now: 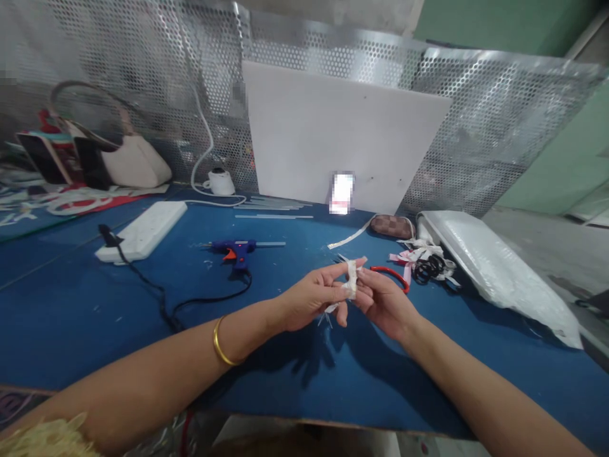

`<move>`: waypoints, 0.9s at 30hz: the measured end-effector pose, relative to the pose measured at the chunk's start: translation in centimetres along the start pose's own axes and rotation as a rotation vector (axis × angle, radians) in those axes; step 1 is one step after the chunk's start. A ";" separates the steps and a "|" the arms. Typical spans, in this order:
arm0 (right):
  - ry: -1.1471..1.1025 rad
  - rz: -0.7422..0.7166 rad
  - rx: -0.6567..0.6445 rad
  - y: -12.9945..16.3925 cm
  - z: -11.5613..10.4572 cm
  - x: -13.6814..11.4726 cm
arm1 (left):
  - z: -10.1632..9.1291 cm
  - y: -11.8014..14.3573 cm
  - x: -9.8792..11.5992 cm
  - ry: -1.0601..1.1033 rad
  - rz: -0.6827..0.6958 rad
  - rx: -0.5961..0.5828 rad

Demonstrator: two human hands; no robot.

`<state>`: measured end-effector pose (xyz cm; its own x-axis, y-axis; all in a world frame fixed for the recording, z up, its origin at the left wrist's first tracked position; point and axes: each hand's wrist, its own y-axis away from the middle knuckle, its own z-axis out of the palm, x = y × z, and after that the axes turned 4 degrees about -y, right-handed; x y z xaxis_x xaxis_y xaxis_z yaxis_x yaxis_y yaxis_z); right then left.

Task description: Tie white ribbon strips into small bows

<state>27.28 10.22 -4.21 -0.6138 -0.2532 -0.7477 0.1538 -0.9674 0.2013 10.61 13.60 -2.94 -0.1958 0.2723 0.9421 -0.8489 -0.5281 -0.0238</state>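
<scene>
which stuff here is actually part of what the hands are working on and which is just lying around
In hand:
- white ribbon piece, pinched between left hand and right hand
- likely related: glue gun, red scissors, finished ribbon bows

Lying about:
- power strip
- beige handbag
- brown pouch
- white plastic bag
- white board
</scene>
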 end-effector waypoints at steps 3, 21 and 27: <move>-0.076 -0.032 -0.030 0.0 0.2 -0.1 | 0.1 0.0 -0.1 -0.032 0.041 0.035; 0.307 -0.422 -0.025 1.1 1.0 -0.7 | -0.7 -0.4 -0.5 -0.127 0.022 0.190; 0.565 -0.589 -0.013 1.4 1.0 -0.5 | -0.5 -0.5 -0.4 -0.232 0.021 0.194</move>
<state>27.04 8.97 -2.86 -0.1149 0.3340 -0.9356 -0.0608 -0.9424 -0.3289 10.84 14.14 -3.43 -0.0758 0.0802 0.9939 -0.7318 -0.6816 -0.0008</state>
